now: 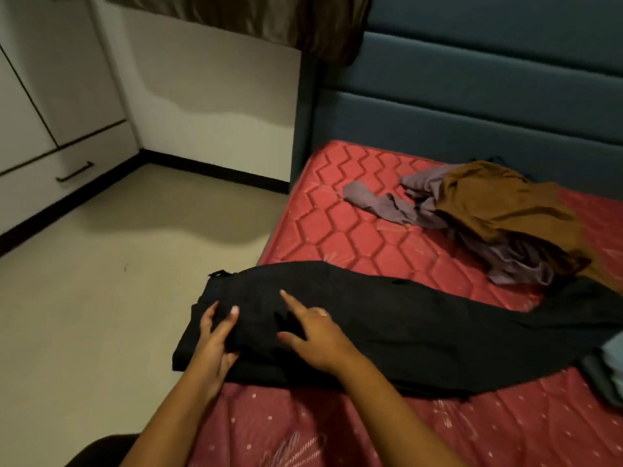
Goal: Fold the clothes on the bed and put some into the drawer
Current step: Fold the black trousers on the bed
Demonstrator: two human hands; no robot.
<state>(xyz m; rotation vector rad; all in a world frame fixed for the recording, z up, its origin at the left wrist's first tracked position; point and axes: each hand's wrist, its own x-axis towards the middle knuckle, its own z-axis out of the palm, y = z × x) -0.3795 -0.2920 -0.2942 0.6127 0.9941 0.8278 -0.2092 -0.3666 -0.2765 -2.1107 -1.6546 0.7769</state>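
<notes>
Palms down, gripping nothing, my left hand (215, 335) and right hand (315, 335) press the left end of the black garment (404, 318); a clothes heap (488, 210) lies beyond it.

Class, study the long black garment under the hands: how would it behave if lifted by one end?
Probably floppy: the black garment lies flat and curved on the mattress, so it would likely sag. Probably light: thin cloth. Its end near the left hand seems to overhang the edge, so a push might slide it off.
</notes>
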